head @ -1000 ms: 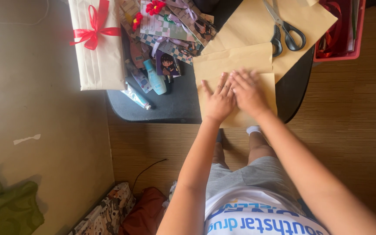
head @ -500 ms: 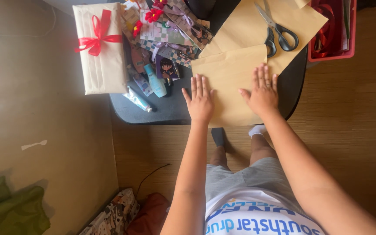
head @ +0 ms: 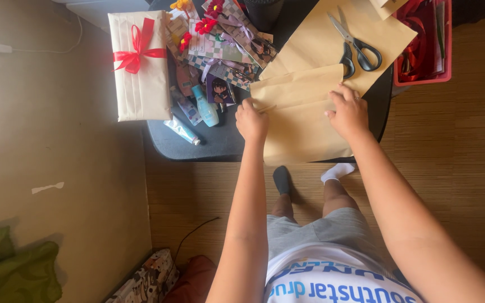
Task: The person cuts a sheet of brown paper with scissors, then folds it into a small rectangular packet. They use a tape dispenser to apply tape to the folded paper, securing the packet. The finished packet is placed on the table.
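moved: hands slid from flat mid-sheet up to fold edge | left hand pinches brown paper on table | right hand fingers curled, pressing | step: folding; next needs firm crease

The red tray runs past the top edge (its tangled contents too small to tell).

- Under my fingers the brown paper looks matt and smooth.
- The scissors have shiny metal blades and black plastic handles.
- The ribbon is glossy red.
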